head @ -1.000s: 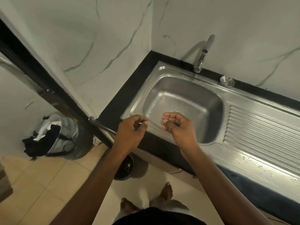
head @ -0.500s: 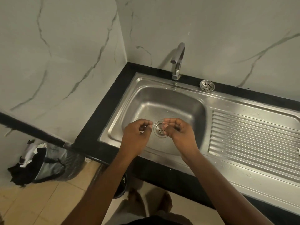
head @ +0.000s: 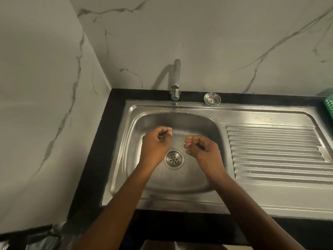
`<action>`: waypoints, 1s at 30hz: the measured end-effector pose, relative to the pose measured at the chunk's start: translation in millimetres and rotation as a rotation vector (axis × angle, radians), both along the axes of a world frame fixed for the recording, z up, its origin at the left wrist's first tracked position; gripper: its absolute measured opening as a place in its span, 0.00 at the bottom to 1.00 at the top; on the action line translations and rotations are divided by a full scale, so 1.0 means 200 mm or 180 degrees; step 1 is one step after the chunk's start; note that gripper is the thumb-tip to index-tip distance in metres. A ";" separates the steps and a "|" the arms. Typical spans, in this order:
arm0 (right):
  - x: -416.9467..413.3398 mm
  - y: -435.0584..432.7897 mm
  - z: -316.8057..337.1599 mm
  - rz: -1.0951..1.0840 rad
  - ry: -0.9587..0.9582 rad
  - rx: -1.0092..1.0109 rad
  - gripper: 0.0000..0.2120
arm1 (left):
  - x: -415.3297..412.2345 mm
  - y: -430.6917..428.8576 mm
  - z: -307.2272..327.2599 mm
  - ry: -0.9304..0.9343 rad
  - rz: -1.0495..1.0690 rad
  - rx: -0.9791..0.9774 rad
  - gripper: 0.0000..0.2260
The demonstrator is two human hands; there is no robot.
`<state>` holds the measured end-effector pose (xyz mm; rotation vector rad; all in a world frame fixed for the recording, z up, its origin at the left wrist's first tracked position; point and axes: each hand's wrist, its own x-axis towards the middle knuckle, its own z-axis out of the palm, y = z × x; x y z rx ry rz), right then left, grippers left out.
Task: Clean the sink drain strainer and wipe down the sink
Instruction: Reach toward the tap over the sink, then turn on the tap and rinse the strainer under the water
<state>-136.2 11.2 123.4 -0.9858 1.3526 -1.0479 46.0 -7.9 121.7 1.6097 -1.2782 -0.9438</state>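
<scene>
The round metal drain strainer (head: 212, 99) lies on the black ledge behind the steel sink (head: 126, 159), just right of the tap (head: 175, 78). The open drain (head: 173, 159) sits in the middle of the basin floor. Both of my hands hover over the basin, a little beyond the drain. My left hand (head: 156, 144) has its fingers curled in, thumb against the fingertips, and I see nothing in it. My right hand (head: 203, 149) is turned partly palm-up, its fingers also curled around nothing visible. A small gap separates the two hands.
A ribbed drainboard (head: 275, 150) extends to the right of the basin, with water drops on it. A green basket (head: 329, 105) shows at the right edge. Marble walls close in at the back and left. A black counter (head: 100, 159) frames the sink.
My view has swung from the floor and bin on the left to straight over the sink. Both hands moved forward over the basin, keeping their curled posture.
</scene>
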 end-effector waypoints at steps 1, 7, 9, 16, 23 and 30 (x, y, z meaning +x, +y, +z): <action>0.01 -0.01 -0.01 -0.0061 -0.0025 0.0014 0.08 | 0.01 -0.06 0.00 -0.0003 -0.0059 -0.0028 0.06; 0.03 -0.05 -0.03 -0.0191 -0.0019 0.0001 0.07 | 0.00 -0.43 -0.02 -0.0257 -0.0108 -0.0234 0.11; 0.03 -0.08 -0.04 -0.0184 0.0000 -0.0010 0.07 | -0.01 -0.55 -0.03 -0.0268 -0.0183 -0.0209 0.18; 0.01 -0.19 -0.03 -0.0199 0.0026 -0.0034 0.05 | -0.07 -0.84 -0.04 -0.0391 -0.0097 -0.0118 0.09; -0.01 -0.25 -0.02 -0.0117 0.0074 -0.0065 0.06 | -0.11 -0.96 -0.07 -0.0485 0.0232 -0.0091 0.11; -0.03 -0.31 -0.04 -0.0097 0.0094 -0.0035 0.06 | -0.08 -1.00 -0.09 -0.0502 0.0440 -0.0069 0.15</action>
